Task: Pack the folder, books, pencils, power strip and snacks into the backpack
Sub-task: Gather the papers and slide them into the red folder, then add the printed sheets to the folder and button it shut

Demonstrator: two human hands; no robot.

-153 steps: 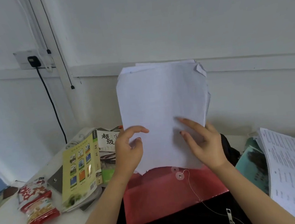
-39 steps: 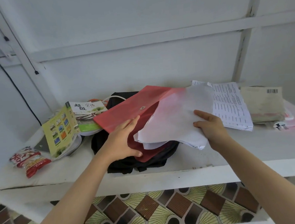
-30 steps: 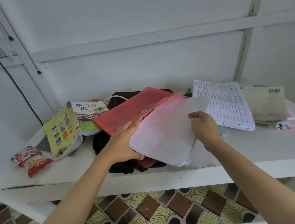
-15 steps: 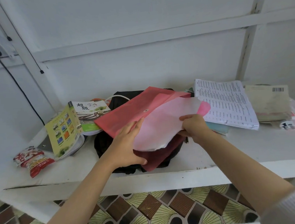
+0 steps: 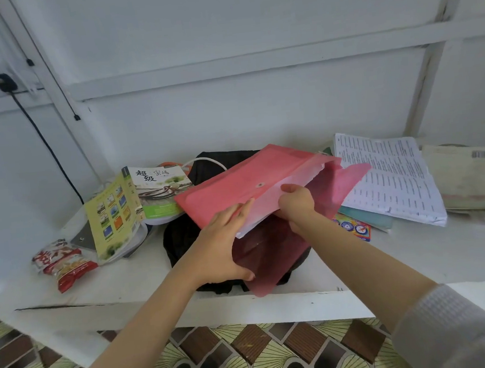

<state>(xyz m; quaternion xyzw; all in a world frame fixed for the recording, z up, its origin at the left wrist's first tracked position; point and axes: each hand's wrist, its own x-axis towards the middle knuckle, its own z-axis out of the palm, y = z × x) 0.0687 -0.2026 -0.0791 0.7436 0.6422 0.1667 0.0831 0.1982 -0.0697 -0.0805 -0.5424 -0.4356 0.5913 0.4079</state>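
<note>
Left hand (image 5: 221, 245) is gripping red folder (image 5: 230, 188), right hand (image 5: 296, 205) pinching white papers (image 5: 262, 211) | black backpack (image 5: 179, 245) lying beneath | book (image 5: 162, 190) showing "超级"

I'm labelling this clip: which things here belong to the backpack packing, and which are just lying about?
Job: red folder in left hand, papers in right hand, black backpack, books, snack packs.
Lying about, apparently: printed sheets, sticker sheet, wall plug.

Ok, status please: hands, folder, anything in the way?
Left hand holds folder open. Right hand grips papers, partly inside folder. Folder over backpack; nothing seen blocking.
</note>
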